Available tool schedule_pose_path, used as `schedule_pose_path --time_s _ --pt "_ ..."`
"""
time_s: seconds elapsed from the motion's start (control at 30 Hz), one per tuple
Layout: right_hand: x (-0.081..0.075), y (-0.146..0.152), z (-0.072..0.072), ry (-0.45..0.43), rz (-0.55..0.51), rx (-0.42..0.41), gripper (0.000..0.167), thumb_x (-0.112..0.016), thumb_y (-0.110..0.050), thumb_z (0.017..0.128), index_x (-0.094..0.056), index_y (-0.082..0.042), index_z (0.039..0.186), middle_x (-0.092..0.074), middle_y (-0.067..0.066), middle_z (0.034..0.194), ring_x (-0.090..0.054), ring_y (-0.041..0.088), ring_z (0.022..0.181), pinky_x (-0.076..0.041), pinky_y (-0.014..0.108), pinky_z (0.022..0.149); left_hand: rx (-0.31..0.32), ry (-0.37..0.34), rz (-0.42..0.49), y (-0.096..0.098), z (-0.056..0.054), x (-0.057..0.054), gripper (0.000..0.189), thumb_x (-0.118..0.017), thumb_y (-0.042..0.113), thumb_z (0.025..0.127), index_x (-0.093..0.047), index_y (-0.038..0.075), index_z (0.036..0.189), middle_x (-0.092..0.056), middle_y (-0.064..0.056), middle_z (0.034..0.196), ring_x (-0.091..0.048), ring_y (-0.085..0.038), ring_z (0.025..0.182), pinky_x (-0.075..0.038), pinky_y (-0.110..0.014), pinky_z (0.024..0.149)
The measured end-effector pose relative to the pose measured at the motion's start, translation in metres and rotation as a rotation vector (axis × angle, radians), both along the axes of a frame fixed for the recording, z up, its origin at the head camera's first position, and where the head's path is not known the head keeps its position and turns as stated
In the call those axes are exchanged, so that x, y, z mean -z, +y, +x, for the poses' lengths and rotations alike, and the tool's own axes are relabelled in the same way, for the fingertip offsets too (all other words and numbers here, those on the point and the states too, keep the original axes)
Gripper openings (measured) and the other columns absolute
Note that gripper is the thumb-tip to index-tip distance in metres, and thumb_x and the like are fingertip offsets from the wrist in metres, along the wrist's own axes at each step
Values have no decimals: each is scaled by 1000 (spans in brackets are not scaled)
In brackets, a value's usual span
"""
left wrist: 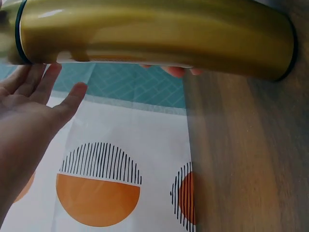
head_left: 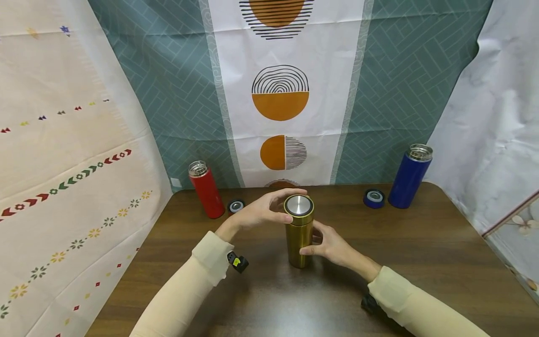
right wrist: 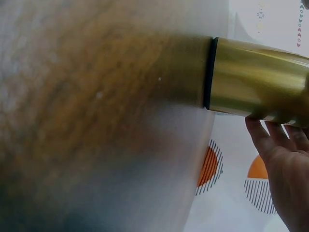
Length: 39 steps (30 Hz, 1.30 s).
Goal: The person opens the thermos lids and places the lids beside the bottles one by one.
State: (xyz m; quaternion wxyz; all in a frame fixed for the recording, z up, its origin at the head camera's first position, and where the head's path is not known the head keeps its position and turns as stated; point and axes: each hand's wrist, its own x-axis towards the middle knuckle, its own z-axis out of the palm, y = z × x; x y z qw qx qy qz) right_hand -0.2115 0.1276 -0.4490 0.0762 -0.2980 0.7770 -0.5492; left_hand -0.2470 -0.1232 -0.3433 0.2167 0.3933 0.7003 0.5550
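Note:
A gold thermos flask (head_left: 297,245) stands upright near the middle of the wooden table, its lid (head_left: 299,206) in place with a silver disc on top. From the left, my left hand (head_left: 265,208) curves round the lid, thumb on the near side and fingers behind. Lower down, my right hand (head_left: 332,243) grips the flask's body from the right, thumb across the front. In the left wrist view the flask (left wrist: 159,36) lies across the top, and the left hand (left wrist: 36,104) reaches behind it. The right wrist view shows the right hand's fingers (right wrist: 260,137) against the flask (right wrist: 256,79).
A red flask (head_left: 207,192) without its lid stands at the back left, a lid (head_left: 236,206) beside it, partly behind my left arm. At the back right stands a lidless blue flask (head_left: 408,178) with a blue lid (head_left: 374,198) beside it. A patterned curtain (head_left: 177,93) hangs behind the table (head_left: 421,248).

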Motion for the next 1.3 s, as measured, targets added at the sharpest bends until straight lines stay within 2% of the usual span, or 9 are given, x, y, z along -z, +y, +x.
schedule_pose_path --time_s 0.13,0.2,0.4,0.5,0.6,0.8,1.0,1.13,1.3 --pt "0 0 0 -3 -3 -3 69 -86 -27 88 -54 -5 146 -64 11 139 -59 37 131 -46 61 108 -47 24 8 1 1 4 71 -78 42 91 -50 20 153 -49 1 153 -43 -21 142 -38 -56 116" --pt "0 0 0 -7 -2 -1 69 -86 -27 88 -53 -6 146 -64 11 139 -59 37 131 -46 61 108 -77 23 32 2 3 7 70 -80 43 90 -52 19 150 -51 -2 150 -46 -23 139 -40 -55 115" --pt "0 0 0 -7 -13 0 72 -85 -27 88 -52 -5 148 -63 13 140 -59 37 131 -45 61 109 -237 27 85 12 13 16 79 -86 52 82 -52 16 144 -55 -6 141 -54 -25 130 -47 -47 109" --pt "1 0 0 -10 -18 -4 72 -85 -26 88 -51 -5 148 -63 13 141 -59 38 131 -45 61 109 -273 26 114 15 18 18 83 -87 54 80 -51 14 144 -55 -7 140 -55 -26 129 -45 -50 110" --pt "1 0 0 -15 -16 -9 72 -85 -28 89 -51 -5 149 -62 13 142 -59 38 131 -46 62 108 -258 30 110 14 19 17 86 -86 55 81 -49 15 147 -52 -5 145 -53 -25 133 -42 -53 113" --pt "1 1 0 -18 -10 -9 72 -85 -28 89 -51 -5 148 -62 13 142 -59 38 131 -46 61 108 -148 37 65 6 13 6 88 -83 53 85 -44 17 155 -44 1 157 -43 -21 144 -36 -54 118" --pt "-2 1 0 -18 -1 -4 70 -85 -27 89 -52 -4 146 -63 13 140 -59 38 131 -46 61 108 -60 40 21 2 5 -3 82 -81 48 88 -45 20 155 -48 2 156 -44 -20 143 -37 -52 118" --pt "-2 1 0 -13 4 -5 70 -85 -28 89 -52 -2 146 -64 14 139 -60 38 130 -47 61 107 -59 52 -1 3 4 1 73 -79 38 91 -48 19 155 -51 2 152 -49 -21 137 -42 -50 114" --pt "-2 0 0 -23 3 -2 73 -86 -28 88 -51 -3 147 -63 14 141 -59 38 131 -46 60 108 -130 42 43 7 8 11 68 -81 35 90 -54 18 150 -58 -3 143 -56 -24 127 -48 -45 108"
